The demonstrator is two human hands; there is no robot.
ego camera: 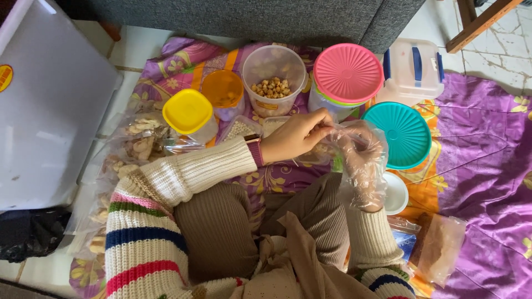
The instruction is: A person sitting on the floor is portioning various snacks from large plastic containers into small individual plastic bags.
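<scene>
A person sits on the floor, looking down at their lap. The left hand comes in from the left, near the middle of the frame. Its fingers are pressed together, pinching the edge of a thin clear plastic glove. The right hand is inside that glove, fingers up and a little spread — so the left hand seems to be tugging the glove on snugly. The glove is loose and crinkly, which may be why it needs a pull.

Tubs sit in a row at the top of the frame, close enough to reach. An open clear tub holds small round brown nuts. To its left are a tub with an orange lid and one with a yellow lid. To its right is a tub with a big pink lid, and lower right of that, a teal lid. A small white bowl sits just beside the gloved wrist.

On the left side lie clear bags of pale snacks. Another clear bag lies at the lower right. A purple flowery cloth is spread under everything — likely to keep the food things off the tiles.
</scene>
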